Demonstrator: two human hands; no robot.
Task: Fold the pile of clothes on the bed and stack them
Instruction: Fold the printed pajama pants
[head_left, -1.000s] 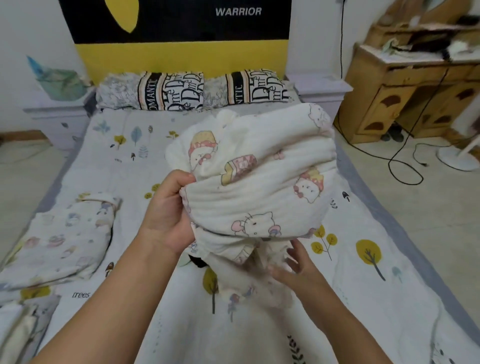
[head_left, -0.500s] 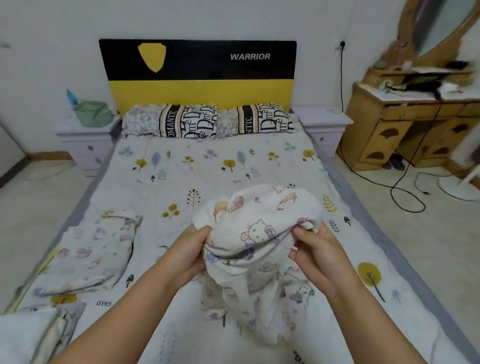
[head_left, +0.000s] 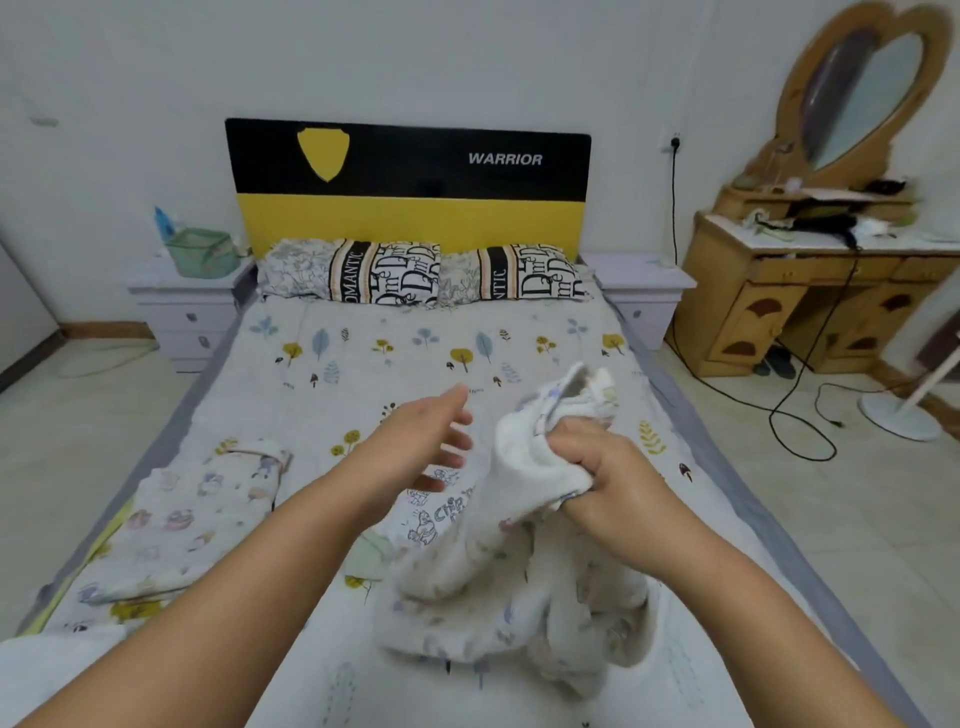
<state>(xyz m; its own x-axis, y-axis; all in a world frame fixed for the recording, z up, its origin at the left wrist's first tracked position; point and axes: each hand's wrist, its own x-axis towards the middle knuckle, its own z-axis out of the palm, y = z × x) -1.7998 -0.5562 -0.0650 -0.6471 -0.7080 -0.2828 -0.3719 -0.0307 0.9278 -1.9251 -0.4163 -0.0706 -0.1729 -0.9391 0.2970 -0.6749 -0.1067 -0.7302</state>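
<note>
The right hand is gripping a bunched white printed garment, its fingers curling tightly around the upper part while the rest is hanging down onto the bed near its foot end. The left hand is hovering just beside the garment with fingers spread and relaxed, holding nothing. A folded printed garment is lying flat on the bed's left side. Two patterned pillows are resting against the black-and-yellow headboard.
</note>
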